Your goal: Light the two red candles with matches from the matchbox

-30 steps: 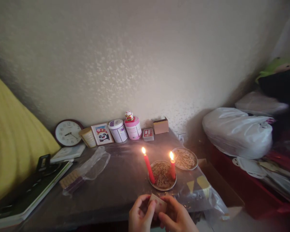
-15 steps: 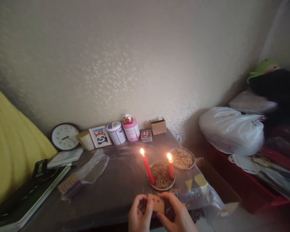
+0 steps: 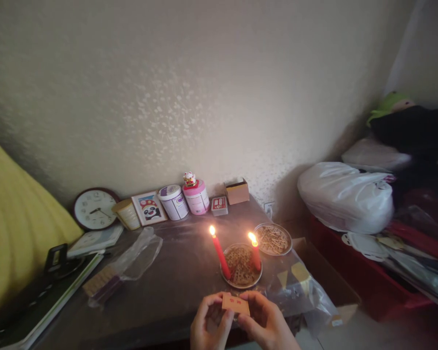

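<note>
A: From the head camera, what are your hands doing?

B: Your left hand (image 3: 209,324) and right hand (image 3: 264,323) are both closing their fingertips on a small tan matchbox (image 3: 235,305), holding it level between them at the near edge of the bench (image 3: 175,287). Neither hand is gripping anything else.

A: Where is the box sitting relative to the candles?

B: It is hovering just in front of a round dish (image 3: 241,265) that is carrying two red candles; the left candle (image 3: 219,251) is leaning and burning, and the right candle (image 3: 254,253) is burning too. A second dish of pale sticks (image 3: 273,239) is lying just behind and to the right.

A: And the rest of the bench?

B: A clear plastic bag (image 3: 131,257) is lying toward the left. Along the wall a clock (image 3: 94,209), a panda picture (image 3: 149,208), a white tub (image 3: 173,201), a pink tub (image 3: 196,196) and a small cardboard box (image 3: 237,191) are standing in a row. A white sack (image 3: 345,197) is resting off to the right, well apart.
</note>
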{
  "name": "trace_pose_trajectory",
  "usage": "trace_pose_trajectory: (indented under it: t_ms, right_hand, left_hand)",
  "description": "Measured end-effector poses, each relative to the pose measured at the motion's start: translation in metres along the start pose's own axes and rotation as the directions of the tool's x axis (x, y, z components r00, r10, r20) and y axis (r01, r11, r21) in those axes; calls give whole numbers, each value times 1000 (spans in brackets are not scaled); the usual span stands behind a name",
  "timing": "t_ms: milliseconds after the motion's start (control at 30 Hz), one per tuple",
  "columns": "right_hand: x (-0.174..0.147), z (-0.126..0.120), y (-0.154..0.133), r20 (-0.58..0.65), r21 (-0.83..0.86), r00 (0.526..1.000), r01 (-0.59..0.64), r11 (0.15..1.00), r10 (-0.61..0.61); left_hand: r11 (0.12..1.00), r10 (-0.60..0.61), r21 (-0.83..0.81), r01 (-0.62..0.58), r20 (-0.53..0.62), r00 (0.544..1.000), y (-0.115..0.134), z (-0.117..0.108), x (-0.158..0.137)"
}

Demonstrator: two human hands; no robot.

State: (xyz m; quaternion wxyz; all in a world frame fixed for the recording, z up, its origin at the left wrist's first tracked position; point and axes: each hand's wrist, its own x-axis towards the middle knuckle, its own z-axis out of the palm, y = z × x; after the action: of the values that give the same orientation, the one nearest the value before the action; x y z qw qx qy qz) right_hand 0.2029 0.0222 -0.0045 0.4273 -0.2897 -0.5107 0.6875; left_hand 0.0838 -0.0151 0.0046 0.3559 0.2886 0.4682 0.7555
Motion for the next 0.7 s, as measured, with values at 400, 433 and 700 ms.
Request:
trace_pose_trajectory:
  t_ms: [400,433,700]
  right_hand:
    - [0,2,-2,57,26,998,-9,1000,8]
    - [-1,3,-4,55,20,998,-14,1000,13]
    - [-2,4,-24,-25,13,996,-80,997,80]
  left_hand:
    - [998,43,-33,-48,-137,990,0,3,-1]
    - [998,45,-29,-49,-139,989,-1,2,-1]
    - [999,44,-16,-47,-141,989,-7,-7,5]
